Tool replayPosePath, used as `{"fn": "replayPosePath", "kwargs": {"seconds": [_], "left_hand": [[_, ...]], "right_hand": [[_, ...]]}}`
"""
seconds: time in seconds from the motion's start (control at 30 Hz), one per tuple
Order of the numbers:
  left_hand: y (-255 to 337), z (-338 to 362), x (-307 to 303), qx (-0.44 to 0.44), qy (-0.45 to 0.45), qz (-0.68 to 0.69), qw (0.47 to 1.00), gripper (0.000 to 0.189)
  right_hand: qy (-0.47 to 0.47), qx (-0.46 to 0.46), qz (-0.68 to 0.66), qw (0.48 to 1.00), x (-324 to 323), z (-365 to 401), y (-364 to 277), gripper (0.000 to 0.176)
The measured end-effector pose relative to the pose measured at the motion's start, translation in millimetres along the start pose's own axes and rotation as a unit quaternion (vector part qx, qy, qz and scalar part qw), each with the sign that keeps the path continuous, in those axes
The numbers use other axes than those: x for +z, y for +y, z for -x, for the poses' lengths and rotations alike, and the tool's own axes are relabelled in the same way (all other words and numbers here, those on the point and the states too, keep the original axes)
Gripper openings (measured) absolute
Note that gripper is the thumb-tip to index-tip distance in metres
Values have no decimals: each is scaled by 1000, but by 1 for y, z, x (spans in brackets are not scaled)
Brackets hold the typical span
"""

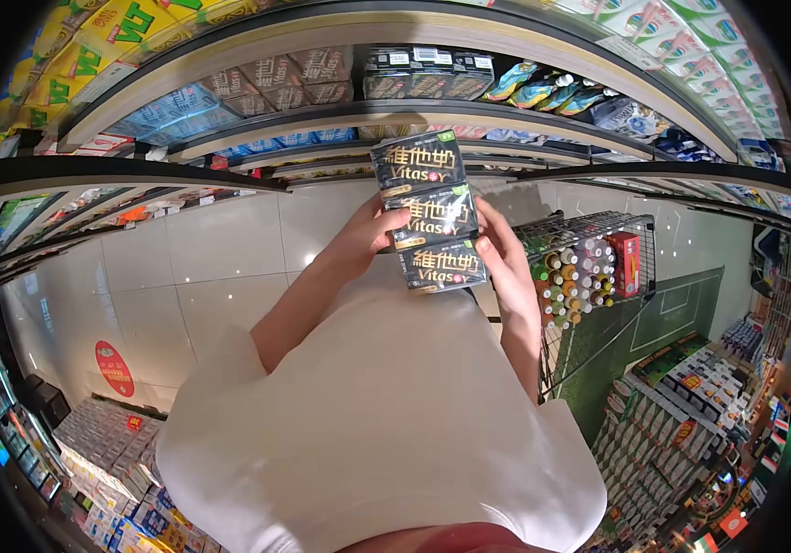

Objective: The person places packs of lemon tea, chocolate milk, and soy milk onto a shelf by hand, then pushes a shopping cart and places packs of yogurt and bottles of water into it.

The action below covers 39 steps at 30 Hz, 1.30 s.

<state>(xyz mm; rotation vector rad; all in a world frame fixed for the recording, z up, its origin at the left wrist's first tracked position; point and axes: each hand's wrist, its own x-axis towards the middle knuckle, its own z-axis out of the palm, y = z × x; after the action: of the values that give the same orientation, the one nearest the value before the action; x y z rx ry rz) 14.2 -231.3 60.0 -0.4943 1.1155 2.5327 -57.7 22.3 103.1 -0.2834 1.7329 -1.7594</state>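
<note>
Clearly held between both hands, three packs [430,217] sit in a column near the middle of the view, in front of the chest and just below the shelves. Each pack is a dark, nearly black block wrapped in glossy film, with large pale Chinese characters above the word "Vitasoy" in white and gold, and a small green tag at the upper right corner. The top pack is tilted a little to the left, and the two below it lean slightly the other way, so the column is not quite straight. The left hand [370,236] grips the column from the left, its thumb laid across the front of the middle pack. The right hand [504,260] closes on the right edge of the lower two packs, fingers curled behind them. On the shelf [395,112] above, more dark packs [428,74] of the same kind stand in a row. To the right is a wire cart [598,226] with small bottles [566,276] and a red box [625,263]. Pale tiles cover the floor [211,267], with a round red sticker [114,369] at lower left.
</note>
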Motion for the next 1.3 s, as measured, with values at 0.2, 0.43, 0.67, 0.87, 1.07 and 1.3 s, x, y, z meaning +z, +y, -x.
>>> {"fn": "replayPosePath", "kwargs": {"seconds": [0.2, 0.43, 0.67, 0.87, 1.07, 1.3], "left_hand": [[11, 6, -5, 50, 24, -7, 998, 80], [19, 6, 11, 87, 47, -30, 995, 80], [31, 17, 6, 44, -29, -17, 998, 96], [19, 18, -29, 72, -155, -154, 973, 109], [9, 23, -45, 28, -186, -10, 982, 66], [11, 33, -48, -81, -64, 611, 785, 85]], "right_hand": [[-49, 17, -133, 990, 18, 7, 14, 94], [-27, 65, -140, 988, 9, 12, 34, 104], [-17, 24, -76, 997, -3, 18, 11, 105], [45, -51, 204, 977, -1, 25, -18, 105], [90, -74, 133, 984, 13, 19, -39, 110], [52, -99, 40, 993, 7, -16, -36, 100]]}}
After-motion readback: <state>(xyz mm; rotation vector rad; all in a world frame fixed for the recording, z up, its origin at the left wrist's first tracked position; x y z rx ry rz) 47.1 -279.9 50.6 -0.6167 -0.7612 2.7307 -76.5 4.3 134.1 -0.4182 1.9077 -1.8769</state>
